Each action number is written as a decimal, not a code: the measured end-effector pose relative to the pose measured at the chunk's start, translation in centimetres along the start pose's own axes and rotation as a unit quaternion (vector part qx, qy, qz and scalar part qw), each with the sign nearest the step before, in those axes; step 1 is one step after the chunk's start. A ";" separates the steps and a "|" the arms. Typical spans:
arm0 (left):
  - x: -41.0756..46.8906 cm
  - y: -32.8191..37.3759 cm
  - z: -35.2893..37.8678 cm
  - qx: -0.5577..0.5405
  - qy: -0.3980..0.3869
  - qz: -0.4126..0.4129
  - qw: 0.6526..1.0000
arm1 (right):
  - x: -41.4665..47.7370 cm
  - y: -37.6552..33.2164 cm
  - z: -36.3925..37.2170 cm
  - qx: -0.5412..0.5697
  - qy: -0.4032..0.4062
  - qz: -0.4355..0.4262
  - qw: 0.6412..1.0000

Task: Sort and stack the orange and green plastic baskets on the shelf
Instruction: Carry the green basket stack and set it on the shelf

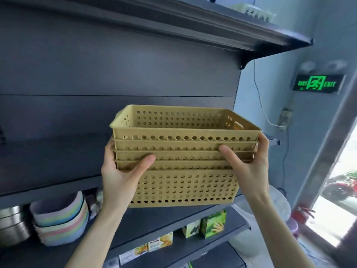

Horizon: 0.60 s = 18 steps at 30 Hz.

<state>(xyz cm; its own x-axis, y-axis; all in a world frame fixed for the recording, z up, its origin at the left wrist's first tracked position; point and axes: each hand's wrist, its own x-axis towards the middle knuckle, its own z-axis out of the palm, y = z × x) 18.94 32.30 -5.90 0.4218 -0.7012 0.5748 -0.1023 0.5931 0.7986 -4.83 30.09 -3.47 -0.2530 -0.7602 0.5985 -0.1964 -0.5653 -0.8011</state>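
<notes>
Four nested tan-orange baskets (183, 157), one stack, held in front of the dark shelf (48, 182); left hand (121, 175) and right hand (251, 167) each closed around a stack end, thumbs across front.

The baskets (183, 151) were plastic, dull and full of round holes. The shelf (48, 182) looked like dark painted metal, flat and not shiny. The pots (13, 225) were shiny metal. The bowls (59, 219) looked smooth and soft-coloured.
</notes>
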 end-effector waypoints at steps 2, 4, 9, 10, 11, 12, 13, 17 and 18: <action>-0.6 -0.2 3.3 -0.008 -0.009 -0.005 1.000 | 1.3 0.8 -3.0 -0.012 0.004 -0.001 1.000; -0.6 -0.6 6.5 -0.017 -0.014 -0.007 1.000 | 2.9 1.8 -5.6 -0.013 0.011 -0.002 1.000; 0.8 -2.4 13.9 -0.027 -0.028 0.002 0.999 | 7.6 5.6 -10.1 -0.026 0.021 -0.016 0.999; 1.3 -3.1 15.3 -0.026 -0.030 0.004 0.999 | 8.8 6.4 -10.7 -0.030 0.024 -0.018 0.999; 1.8 -3.8 16.7 -0.026 -0.031 0.006 0.999 | 10.0 7.3 -11.2 -0.033 0.027 -0.020 0.999; 2.3 -4.6 18.0 -0.026 -0.029 0.008 0.999 | 11.2 8.2 -11.6 -0.035 0.030 -0.023 0.999; 2.8 -5.4 19.4 -0.027 -0.026 0.009 0.999 | 12.4 9.1 -11.9 -0.035 0.032 -0.026 0.999; 5.9 -8.6 24.7 -0.038 -0.012 0.005 0.999 | 18.5 12.7 -12.6 -0.034 0.030 -0.026 0.999; 6.8 -9.3 26.0 -0.041 -0.011 0.004 0.999 | 20.0 13.5 -12.7 -0.035 0.028 -0.027 0.999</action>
<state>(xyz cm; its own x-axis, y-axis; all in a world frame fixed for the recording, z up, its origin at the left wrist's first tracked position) -0.64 11.77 -4.83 0.4007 -0.7041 0.5862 -0.0307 0.6291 0.7767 -24.59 11.32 -2.25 -0.2921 -0.7096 0.6412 -0.2760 -0.5793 -0.7669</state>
